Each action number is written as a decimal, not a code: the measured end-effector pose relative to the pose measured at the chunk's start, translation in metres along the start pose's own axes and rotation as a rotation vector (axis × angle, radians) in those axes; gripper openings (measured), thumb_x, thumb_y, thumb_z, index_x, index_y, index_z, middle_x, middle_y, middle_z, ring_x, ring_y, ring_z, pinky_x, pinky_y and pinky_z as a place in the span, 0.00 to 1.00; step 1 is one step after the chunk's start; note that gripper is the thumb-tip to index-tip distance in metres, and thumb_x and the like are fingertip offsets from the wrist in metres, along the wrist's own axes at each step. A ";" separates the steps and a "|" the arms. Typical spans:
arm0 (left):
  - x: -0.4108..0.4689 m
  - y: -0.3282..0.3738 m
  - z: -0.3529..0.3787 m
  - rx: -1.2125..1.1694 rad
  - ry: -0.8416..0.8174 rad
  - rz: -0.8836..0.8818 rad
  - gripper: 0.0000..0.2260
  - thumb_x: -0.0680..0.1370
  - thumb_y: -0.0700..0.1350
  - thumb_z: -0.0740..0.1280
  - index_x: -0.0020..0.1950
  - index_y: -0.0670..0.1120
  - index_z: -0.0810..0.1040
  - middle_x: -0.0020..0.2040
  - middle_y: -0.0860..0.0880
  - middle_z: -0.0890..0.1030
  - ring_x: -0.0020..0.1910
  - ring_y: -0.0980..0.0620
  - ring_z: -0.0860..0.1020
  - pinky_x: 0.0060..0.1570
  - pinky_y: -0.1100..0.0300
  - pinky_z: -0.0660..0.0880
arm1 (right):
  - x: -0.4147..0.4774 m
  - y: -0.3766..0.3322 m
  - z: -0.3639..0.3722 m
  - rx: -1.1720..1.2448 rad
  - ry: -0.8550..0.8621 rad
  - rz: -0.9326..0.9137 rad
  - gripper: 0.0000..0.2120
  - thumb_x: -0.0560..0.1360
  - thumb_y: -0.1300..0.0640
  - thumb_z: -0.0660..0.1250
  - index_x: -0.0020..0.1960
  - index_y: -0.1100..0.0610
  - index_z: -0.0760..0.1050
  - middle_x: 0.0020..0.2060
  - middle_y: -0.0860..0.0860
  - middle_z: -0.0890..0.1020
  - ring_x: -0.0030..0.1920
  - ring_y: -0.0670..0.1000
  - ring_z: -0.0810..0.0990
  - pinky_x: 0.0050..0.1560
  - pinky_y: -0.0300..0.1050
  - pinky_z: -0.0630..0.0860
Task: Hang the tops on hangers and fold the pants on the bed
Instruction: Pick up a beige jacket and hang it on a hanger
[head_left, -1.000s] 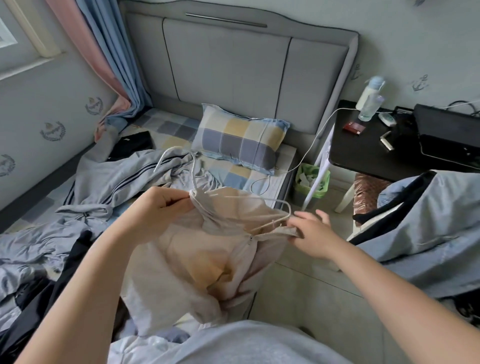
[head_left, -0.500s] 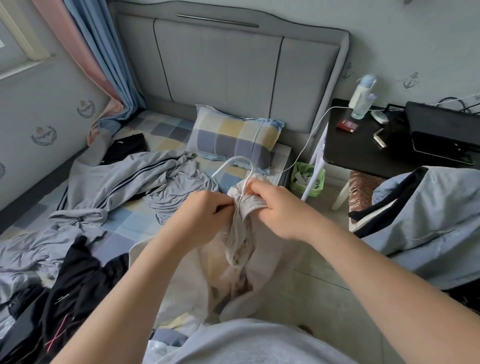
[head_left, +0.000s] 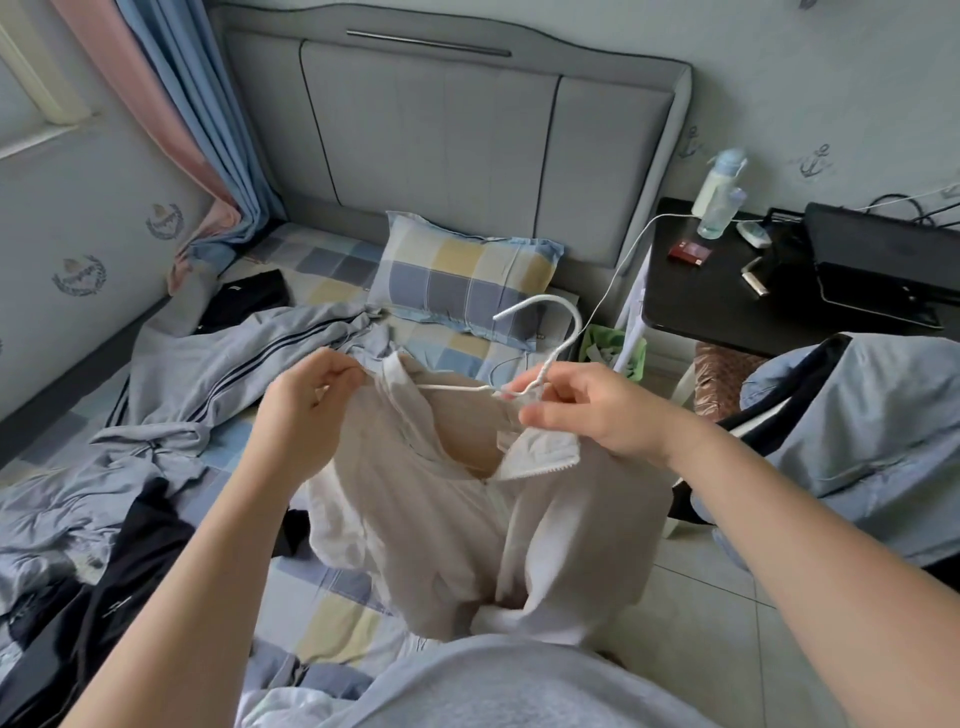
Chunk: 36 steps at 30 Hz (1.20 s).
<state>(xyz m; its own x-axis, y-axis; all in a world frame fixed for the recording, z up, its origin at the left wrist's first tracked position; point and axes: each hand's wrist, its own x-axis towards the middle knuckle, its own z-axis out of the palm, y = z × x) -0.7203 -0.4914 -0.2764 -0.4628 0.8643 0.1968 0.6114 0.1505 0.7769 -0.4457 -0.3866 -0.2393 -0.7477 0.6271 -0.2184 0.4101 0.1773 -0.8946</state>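
A beige zip-up top (head_left: 447, 525) hangs in front of me above the bed's right edge. A white hanger (head_left: 561, 332) sits inside its neck, hook up. My left hand (head_left: 306, 410) pinches the top's left shoulder over the hanger's arm. My right hand (head_left: 592, 410) grips the hanger's neck together with the white collar. On the checked bed (head_left: 332, 634) lie a grey-blue striped jacket (head_left: 218, 369), crumpled grey-blue clothes (head_left: 57, 509) and dark garments (head_left: 130, 571).
A checked pillow (head_left: 462, 275) leans at the grey headboard (head_left: 467, 145). A black side table (head_left: 727, 291) at right carries a bottle, small items and a laptop. A grey-blue garment (head_left: 852, 441) is draped over a seat at right. A green bin (head_left: 613, 353) stands on the tiled floor.
My hands, bunched together at the collar half a second ago, have moved apart. The top is spread wide on the hanger again, and the hook now points up to the right.
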 end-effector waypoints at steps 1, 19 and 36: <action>0.001 -0.001 0.001 -0.010 0.032 -0.005 0.10 0.81 0.41 0.66 0.43 0.55 0.78 0.42 0.59 0.81 0.40 0.63 0.76 0.40 0.66 0.70 | 0.001 -0.002 0.001 -0.050 0.053 0.005 0.14 0.77 0.44 0.70 0.54 0.52 0.82 0.33 0.47 0.78 0.37 0.44 0.77 0.44 0.37 0.73; 0.029 0.021 -0.004 -0.138 0.346 -0.007 0.06 0.82 0.40 0.61 0.52 0.45 0.77 0.50 0.52 0.80 0.50 0.56 0.76 0.47 0.72 0.68 | 0.012 -0.051 -0.027 -0.737 0.038 0.069 0.18 0.81 0.49 0.61 0.38 0.55 0.81 0.28 0.42 0.79 0.31 0.41 0.75 0.40 0.40 0.73; 0.036 0.028 0.014 0.144 -0.078 0.164 0.18 0.80 0.58 0.59 0.65 0.54 0.77 0.65 0.53 0.78 0.67 0.46 0.72 0.67 0.39 0.67 | 0.015 -0.069 -0.032 -0.720 0.234 -0.111 0.18 0.81 0.48 0.63 0.39 0.55 0.82 0.29 0.49 0.79 0.33 0.37 0.75 0.33 0.29 0.64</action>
<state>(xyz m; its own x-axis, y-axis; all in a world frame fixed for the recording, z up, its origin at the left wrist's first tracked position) -0.7113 -0.4492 -0.2559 -0.3019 0.9165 0.2626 0.7624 0.0667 0.6436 -0.4686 -0.3648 -0.1687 -0.7070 0.7070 0.0182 0.6383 0.6489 -0.4141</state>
